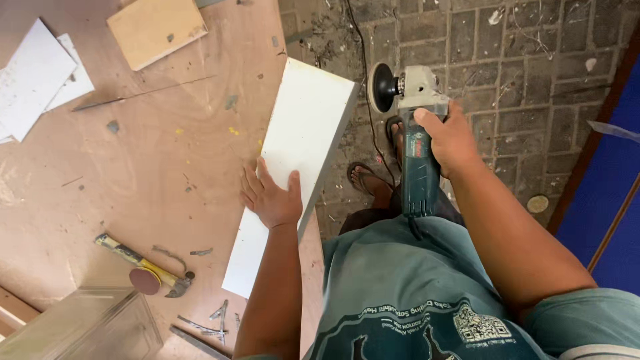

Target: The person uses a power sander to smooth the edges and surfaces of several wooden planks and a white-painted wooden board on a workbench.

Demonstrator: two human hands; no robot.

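My left hand (272,197) lies flat, fingers apart, on a long white board (303,127) that hangs over the right edge of a plywood worktable (147,160). My right hand (450,140) grips the dark green body of an angle grinder (417,143). Its black sanding disc (382,87) faces the board's far right edge, with a small gap between them. The grinder's cable runs back toward my body.
A claw hammer (143,267) with a yellow handle, a round brown disc (145,281) and loose nails (212,320) lie near the table's front. White panel offcuts (37,77) and a tan wooden block (157,28) sit at the back. My sandalled feet (373,183) stand on brick paving (527,73).
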